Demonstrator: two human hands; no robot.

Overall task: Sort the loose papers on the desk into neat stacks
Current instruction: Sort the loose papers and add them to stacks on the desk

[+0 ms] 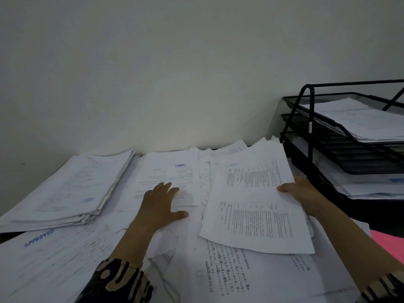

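Note:
Loose white printed papers (pixel 229 270) cover the desk in front of me. A thick stack of papers (pixel 72 186) lies at the back left. My left hand (pixel 160 204) rests flat, fingers spread, on a printed sheet (pixel 172 171) in the middle. My right hand (pixel 299 191) grips the right edge of a bundle of printed sheets (pixel 253 200), thumb on top, holding it tilted above the other papers.
A black wire letter tray rack (pixel 306 110) with papers in its tiers stands at the right against the wall. A sheet stamped "APPROVED" (pixel 39 236) lies at the front left. A pink folder (pixel 387 239) shows at the right edge.

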